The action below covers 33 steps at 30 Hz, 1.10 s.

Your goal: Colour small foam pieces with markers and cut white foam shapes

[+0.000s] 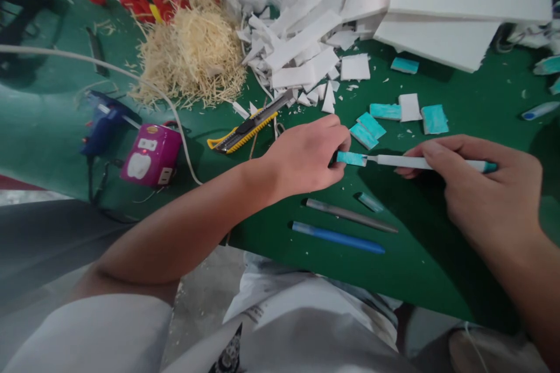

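A blue pen is lying nearest. Beyond, the right hand is gripping a white pen, its tip meeting a teal piece between the hands. The left hand is pinching the piece's end; probably light and brittle, it is wanting gentle edge holds.

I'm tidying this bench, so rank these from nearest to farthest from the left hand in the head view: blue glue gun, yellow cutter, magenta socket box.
1. Yellow cutter: just left of the left hand.
2. Magenta socket box: well farther left.
3. Blue glue gun: farthest left, past the socket box.
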Available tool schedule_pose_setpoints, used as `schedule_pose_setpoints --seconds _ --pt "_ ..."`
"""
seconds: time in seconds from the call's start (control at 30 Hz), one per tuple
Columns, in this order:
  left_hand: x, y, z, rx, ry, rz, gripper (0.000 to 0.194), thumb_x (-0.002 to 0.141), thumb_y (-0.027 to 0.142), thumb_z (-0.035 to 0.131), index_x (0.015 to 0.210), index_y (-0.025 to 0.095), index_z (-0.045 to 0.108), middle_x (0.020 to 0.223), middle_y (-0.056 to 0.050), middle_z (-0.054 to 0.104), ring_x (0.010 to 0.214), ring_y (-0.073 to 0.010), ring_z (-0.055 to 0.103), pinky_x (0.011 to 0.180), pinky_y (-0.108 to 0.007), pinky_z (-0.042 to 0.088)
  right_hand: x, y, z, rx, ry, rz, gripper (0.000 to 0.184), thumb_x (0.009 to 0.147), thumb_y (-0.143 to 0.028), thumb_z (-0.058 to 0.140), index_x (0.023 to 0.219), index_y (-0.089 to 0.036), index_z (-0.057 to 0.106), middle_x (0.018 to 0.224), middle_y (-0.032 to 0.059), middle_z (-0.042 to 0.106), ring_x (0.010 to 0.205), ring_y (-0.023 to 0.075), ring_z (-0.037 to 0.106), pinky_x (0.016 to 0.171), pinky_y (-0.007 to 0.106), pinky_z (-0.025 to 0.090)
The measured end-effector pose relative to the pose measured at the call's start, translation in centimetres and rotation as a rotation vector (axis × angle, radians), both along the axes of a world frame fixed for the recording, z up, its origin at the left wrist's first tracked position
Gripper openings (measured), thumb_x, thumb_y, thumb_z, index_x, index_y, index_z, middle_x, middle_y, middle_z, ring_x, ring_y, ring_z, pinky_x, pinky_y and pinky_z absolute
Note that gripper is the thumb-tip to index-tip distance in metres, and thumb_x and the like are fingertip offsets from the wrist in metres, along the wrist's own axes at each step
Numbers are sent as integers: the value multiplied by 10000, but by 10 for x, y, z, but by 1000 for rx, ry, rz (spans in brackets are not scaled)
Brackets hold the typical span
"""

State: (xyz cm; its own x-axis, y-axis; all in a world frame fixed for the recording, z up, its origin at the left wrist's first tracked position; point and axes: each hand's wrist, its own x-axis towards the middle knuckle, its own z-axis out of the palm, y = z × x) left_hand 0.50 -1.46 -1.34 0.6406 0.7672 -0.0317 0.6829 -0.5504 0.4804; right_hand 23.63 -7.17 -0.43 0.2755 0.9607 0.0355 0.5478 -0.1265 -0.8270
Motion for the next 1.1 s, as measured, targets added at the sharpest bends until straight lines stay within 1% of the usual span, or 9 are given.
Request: schedule_pose_setpoints --seconds 0.13,0.2,0.33,0.43,0.6,0.7,0.83,0.97,1.1 --pt "0 -1 0 6 4 -1 104 870 182 660 973 189 671 1013 -37 645 873 -173 635 680 -289 433 1 -1 0 -40 10 3 177 769 -327 707 607 -291 770 518 -5 633 502 138 518 473 293 341" --pt "0 -1 1 3 3 -1 102 871 182 660 972 190 671 1012 -36 645 879 -174 637 682 -287 433 0 -1 1 -42 0 -7 186 771 -337 703 602 -287 763 508 -6 620 494 142 517 466 296 342" --pt "0 -1 1 -4 3 3 107 866 173 667 972 184 676 1016 -37 649 873 -173 636 685 -289 435 -1 0 1 -5 -20 -22 176 768 -334 691 624 -286 779 574 0 681 499 131 506 489 295 355" --pt "0 -1 1 -2 -3 -1 110 863 171 671 971 187 677 1016 -37 652 870 -176 633 687 -292 436 -1 1 1 -14 -29 -21 172 738 -330 696 594 -282 776 461 -10 575 445 129 438 459 303 334" --pt "1 -1 3 -25 21 8 123 865 160 674 987 176 683 1036 -46 655 891 -181 643 689 -297 437 -2 0 2 -24 -28 -39 178 754 -343 684 619 -278 781 532 0 634 489 137 495 487 306 369" --pt "1 -1 3 -20 17 1 117 870 164 667 985 180 679 1038 -48 657 894 -182 644 691 -295 438 -1 0 3 -38 -14 -30 175 742 -326 701 589 -264 758 439 -18 523 474 140 484 494 303 394" --pt "0 0 1 -9 1 1 111 870 170 662 979 185 673 1040 -47 659 894 -181 647 686 -291 436 1 -1 1 -13 -35 -41 178 772 -314 697 623 -261 778 565 3 663 470 110 429 486 299 335" --pt "0 -1 1 -16 11 4 128 863 170 672 990 182 679 1046 -47 661 895 -182 649 687 -290 439 3 -1 -2 -11 -47 -38 161 748 -336 719 622 -263 786 468 -9 581 423 100 309 440 295 234" --pt "1 0 2 -16 14 6 132 858 167 672 989 183 681 1041 -47 662 893 -184 649 694 -292 443 4 0 -4 24 -55 -56 166 754 -345 704 626 -273 784 508 -5 631 415 98 308 428 301 154"
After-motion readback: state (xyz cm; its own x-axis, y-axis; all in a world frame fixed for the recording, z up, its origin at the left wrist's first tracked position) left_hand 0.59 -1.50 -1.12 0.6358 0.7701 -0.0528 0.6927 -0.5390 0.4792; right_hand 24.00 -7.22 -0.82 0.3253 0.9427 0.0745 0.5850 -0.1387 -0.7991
